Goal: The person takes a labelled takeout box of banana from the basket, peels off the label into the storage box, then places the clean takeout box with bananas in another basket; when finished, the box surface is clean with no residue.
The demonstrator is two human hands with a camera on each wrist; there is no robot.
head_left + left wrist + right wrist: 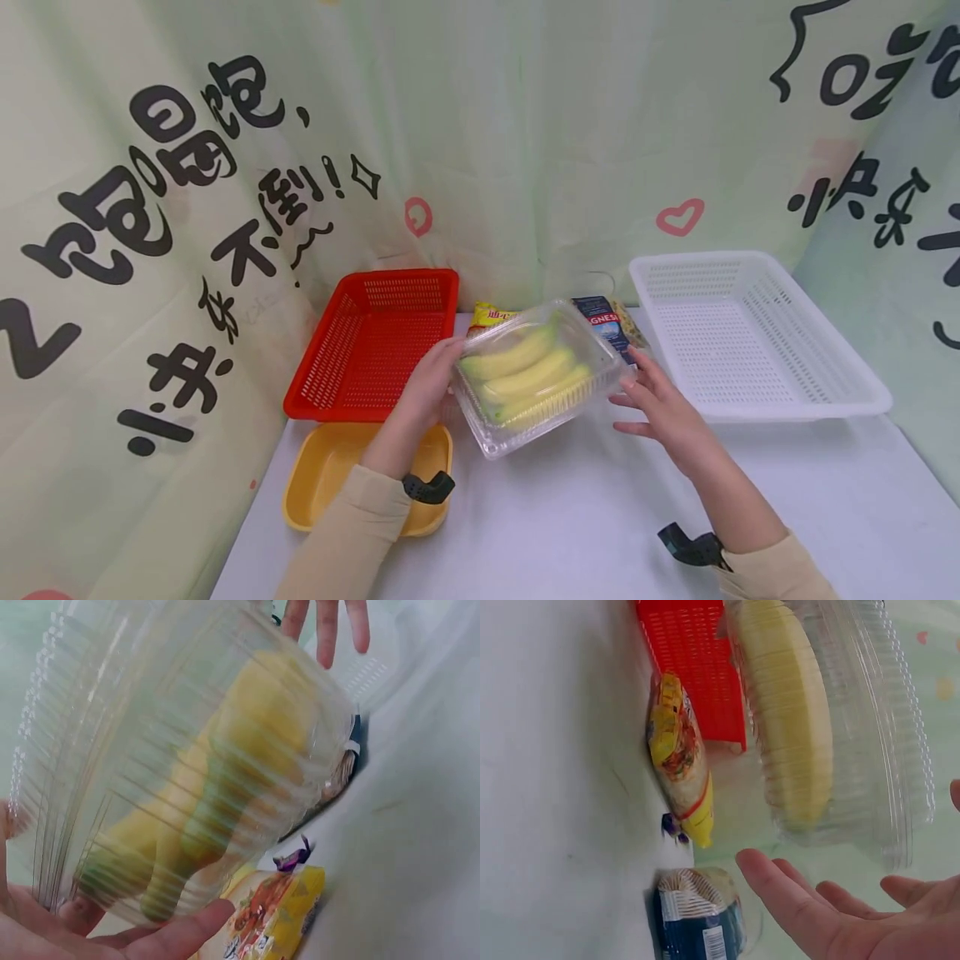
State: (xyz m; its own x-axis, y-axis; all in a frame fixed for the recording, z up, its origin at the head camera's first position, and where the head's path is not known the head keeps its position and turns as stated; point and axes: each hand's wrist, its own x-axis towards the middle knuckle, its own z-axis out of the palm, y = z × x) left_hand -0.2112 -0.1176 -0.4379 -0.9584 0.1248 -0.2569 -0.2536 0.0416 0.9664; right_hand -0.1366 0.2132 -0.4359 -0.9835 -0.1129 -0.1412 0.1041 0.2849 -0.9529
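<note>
1. Head view: clear clamshell box (540, 375) w/ bananas (525, 371) is up off the table (570, 517), tilted, just right of the red basket (375, 342); lid looks closed.
2. Left hand (427, 387) grips the box's left end, thumb and fingers curled round its edge; right hand (663, 408) is spread flat, fingertips at or just off the box's right end, holding nothing; contact not certain.
3. Step, my read: box mid-carry, not yet set down; next move needs a steady level hold, prob. w/ right hand supporting.
4. Behind box: yellow snack pack (491, 317), dark blue packet (611, 321); white basket (757, 342) farther right of red basket; yellow tub (330, 475) in front of it.
</note>
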